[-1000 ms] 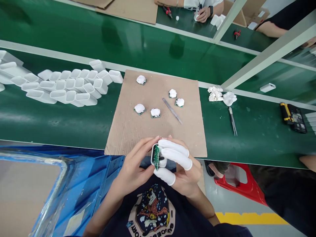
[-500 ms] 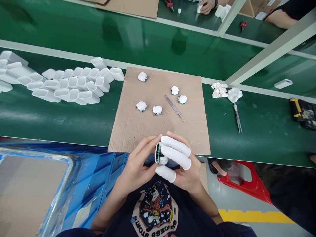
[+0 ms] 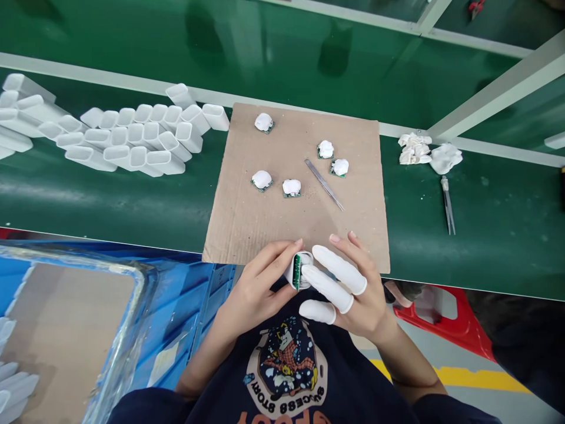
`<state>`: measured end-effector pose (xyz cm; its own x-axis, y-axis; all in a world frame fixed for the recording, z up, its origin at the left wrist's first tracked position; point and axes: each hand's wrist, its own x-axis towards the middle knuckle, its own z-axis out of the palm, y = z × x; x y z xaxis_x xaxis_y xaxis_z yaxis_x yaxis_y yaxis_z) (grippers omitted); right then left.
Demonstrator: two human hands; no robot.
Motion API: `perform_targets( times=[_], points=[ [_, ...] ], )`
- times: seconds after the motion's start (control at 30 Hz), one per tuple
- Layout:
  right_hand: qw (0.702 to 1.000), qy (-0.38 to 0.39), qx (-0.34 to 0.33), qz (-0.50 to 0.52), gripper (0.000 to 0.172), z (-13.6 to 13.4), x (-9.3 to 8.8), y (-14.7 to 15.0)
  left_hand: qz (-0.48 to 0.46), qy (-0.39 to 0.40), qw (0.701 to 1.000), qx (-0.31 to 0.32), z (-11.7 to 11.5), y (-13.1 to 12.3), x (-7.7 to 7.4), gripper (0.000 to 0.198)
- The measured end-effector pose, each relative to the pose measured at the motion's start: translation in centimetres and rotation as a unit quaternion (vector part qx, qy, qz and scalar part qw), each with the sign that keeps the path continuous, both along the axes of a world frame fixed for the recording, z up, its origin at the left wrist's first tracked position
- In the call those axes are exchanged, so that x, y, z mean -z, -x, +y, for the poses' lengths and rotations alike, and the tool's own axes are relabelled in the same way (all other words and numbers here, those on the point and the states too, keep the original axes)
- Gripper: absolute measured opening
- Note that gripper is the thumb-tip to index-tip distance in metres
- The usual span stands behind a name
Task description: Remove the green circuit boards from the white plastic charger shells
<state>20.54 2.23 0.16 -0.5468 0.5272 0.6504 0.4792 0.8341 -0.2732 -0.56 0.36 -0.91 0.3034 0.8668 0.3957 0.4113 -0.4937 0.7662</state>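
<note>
the left hand (image 3: 260, 288) is pinching a white housing (image 3: 292, 268) between thumb and fingers, just off the near edge of the cardboard (image 3: 265, 229), with a green board (image 3: 297, 274) sitting in its open end. the right hand (image 3: 353, 294), fingers spread, is pressing one cot-covered finger against that board, so this piece is looking partly seated. five capped boards (image 3: 262, 179) are lying unhoused farther out, around the tweezers (image 3: 323, 184). empty housings (image 3: 132, 141) are lying heaped at the far left. nothing is blocking the hands.

Small white casing (image 3: 291, 273) (green circuit board (image 3: 297, 272) inside), held tilted.
</note>
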Motion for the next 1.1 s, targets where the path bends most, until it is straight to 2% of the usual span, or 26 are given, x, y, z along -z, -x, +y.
perform_targets(
  times=[0.3,0.4,0.5,0.57,0.67,0.73,0.93,1.1],
  points=[
    [0.999,0.020,-0.012,-0.030,0.030,0.3,0.0,0.1,0.021,0.003,1.000,-0.001,-0.2,-0.2,0.5,0.070],
    [0.997,0.066,-0.034,-0.001,0.034,0.7,0.0,-0.2,0.008,0.006,1.000,0.004,-0.1,-0.2,0.1,0.068],
    [0.991,0.098,-0.047,0.080,0.037,1.0,-0.1,-0.8,-0.018,0.006,1.000,0.023,0.2,-0.1,-0.5,0.067],
    [0.987,0.099,-0.035,0.120,0.031,1.2,-0.1,-1.1,-0.022,0.010,0.999,0.031,0.4,0.0,-0.9,0.068],
    [0.988,0.097,-0.044,0.112,0.023,1.1,0.0,-1.4,-0.026,0.022,0.998,0.047,0.5,0.3,-1.1,0.069],
    [0.986,0.110,-0.062,0.104,0.026,0.8,0.2,-1.6,-0.033,0.028,0.997,0.064,0.5,0.5,-1.2,0.069],
    [0.967,0.214,-0.074,0.118,0.051,0.0,-0.1,-2.6,-0.020,0.030,0.993,0.111,0.4,0.4,-1.7,0.066],
    [0.967,0.204,-0.107,0.112,0.040,-0.3,-0.5,-3.2,-0.018,0.025,0.991,0.133,0.4,0.3,-2.0,0.063]
  ],
)
